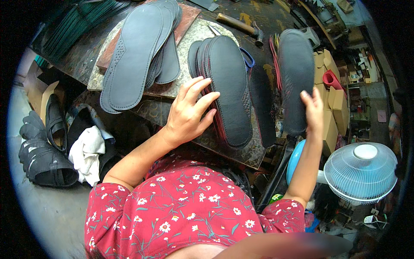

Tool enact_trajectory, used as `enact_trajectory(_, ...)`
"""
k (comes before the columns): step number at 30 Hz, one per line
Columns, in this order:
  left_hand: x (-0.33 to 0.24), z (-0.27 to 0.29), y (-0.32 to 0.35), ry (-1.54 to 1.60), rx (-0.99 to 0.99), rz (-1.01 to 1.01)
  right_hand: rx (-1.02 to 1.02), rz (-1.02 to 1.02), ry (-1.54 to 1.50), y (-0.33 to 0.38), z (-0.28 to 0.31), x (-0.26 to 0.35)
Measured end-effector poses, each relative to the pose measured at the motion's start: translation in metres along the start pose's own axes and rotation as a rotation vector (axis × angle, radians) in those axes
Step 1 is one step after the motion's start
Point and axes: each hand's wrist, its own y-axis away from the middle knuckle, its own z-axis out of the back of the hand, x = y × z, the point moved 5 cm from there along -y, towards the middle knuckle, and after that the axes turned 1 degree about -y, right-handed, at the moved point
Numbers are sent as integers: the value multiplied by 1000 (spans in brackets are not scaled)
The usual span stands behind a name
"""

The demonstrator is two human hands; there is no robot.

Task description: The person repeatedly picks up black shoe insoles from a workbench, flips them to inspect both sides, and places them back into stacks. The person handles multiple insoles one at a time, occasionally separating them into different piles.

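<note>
My left hand (188,111) has its fingers spread, the fingertips at the left edge of a stack of black insoles (227,86) with red edges. It grips nothing. In my right hand (314,110) a single black insole (296,73) is held by its right edge near the lower end, thumb on top. Between the two, another dark insole (261,108) with a red edge leans beside the stack. Farther left, a fanned pile of black stitched insoles (134,56) lies on a reddish board (186,17) over a speckled stone slab (183,52).
A hammer (241,26) and blue-handled scissors (247,58) lie toward the back of the dark table. Thin red and yellow-green edged pieces (275,60) stand beside the held insole. Cartons (338,108) and a fan (360,172) are at right; black shoes (45,162) and white cloth (87,153) at left.
</note>
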Motion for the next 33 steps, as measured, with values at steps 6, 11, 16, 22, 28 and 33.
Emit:
enact_trajectory(6, 4, 0, 2, 23, -29, 5, -91, 4, 256, -131, 63, -35)
enact_trajectory(11, 6, -2, 2, 33, -34, 17, -107, -76, 492, -182, 88, -104)
enact_trajectory(16, 6, -5, 1, 30, -13, 20, -435, 419, 992, -111, 60, -32)
enact_trajectory(22, 7, -6, 1, 42, -3, 36, 119, -79, 1007, 30, -41, -26)
enact_trajectory(28, 7, -6, 0, 46, 19, 38, 74, -112, 1158, 65, -61, -43)
enact_trajectory(33, 5, -4, -1, 24, -12, 29, 38, 162, 815, 54, -58, -19)
